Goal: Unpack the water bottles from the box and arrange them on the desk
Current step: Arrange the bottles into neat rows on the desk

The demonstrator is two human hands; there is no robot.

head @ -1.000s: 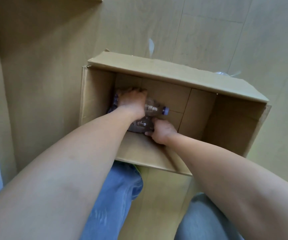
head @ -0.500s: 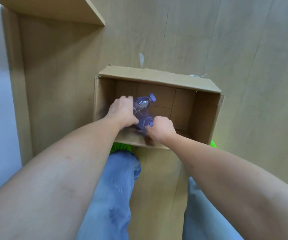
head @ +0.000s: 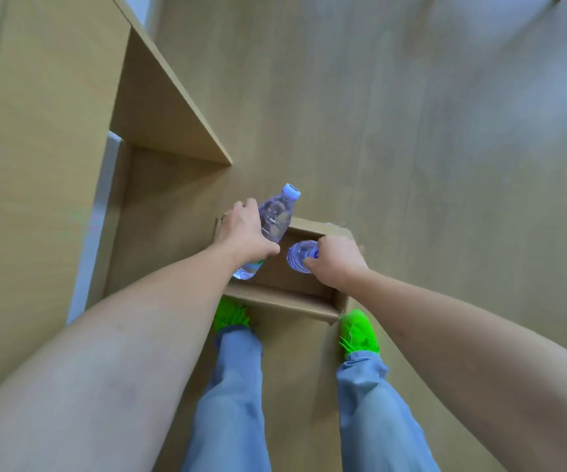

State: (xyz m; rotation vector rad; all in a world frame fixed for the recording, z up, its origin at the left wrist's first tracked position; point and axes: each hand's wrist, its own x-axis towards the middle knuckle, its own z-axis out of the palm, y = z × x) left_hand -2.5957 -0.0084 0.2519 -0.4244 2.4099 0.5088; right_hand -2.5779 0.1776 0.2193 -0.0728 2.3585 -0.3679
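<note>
1. Head view: a person stands over an open cardboard box (head: 277,279) on a wood floor (head: 428,148), both bare arms stretched down above it.
2. The left hand (head: 246,235) is wrapped round the body of a clear bottle (head: 275,216), which tilts with its pale blue cap up and away from the camera and its base low over the box's left side.
3. The right hand (head: 338,262) grips a second bottle (head: 298,257) at its top end; the bottle points its round base toward the camera, and the fingers hide the cap.
4. Both bottles are in the air above the box opening, near each other but apart; neither touches the cardboard as far as can be seen.
5. The box's inside shows bare brown board between the two bottles.
6. A wooden desk (head: 47,114) fills the left of the view, its edge running toward the box.
7. Below the box, blue jeans (head: 234,386) and two bright green shoes (head: 358,333) stand close to its near wall.
</note>
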